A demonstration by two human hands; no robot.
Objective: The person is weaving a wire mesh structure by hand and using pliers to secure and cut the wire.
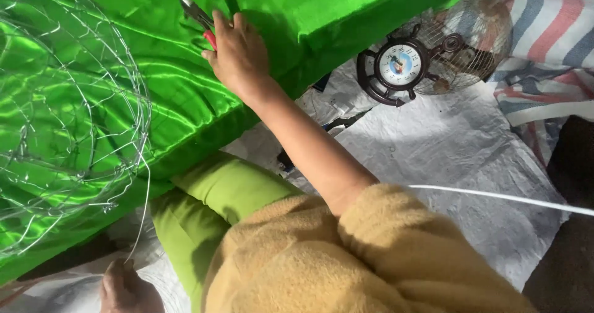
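Right hand (238, 53) closed over red-handled pliers (199, 17) on green satin cloth (185, 96).
Handles mostly hidden under fingers; steel nose pointing up-left, long axis diagonal. Left hand (127, 288), cropped at bottom edge, pinching thin wire (146, 195).

Red-handled pliers (199, 21) lie at upper centre-left of frame on green satin, jaws pointing up-left. Thin wire mesh frame (68, 121), rounded and open-weave, fills left side. One loose wire strand (143, 214) trails toward bottom left.
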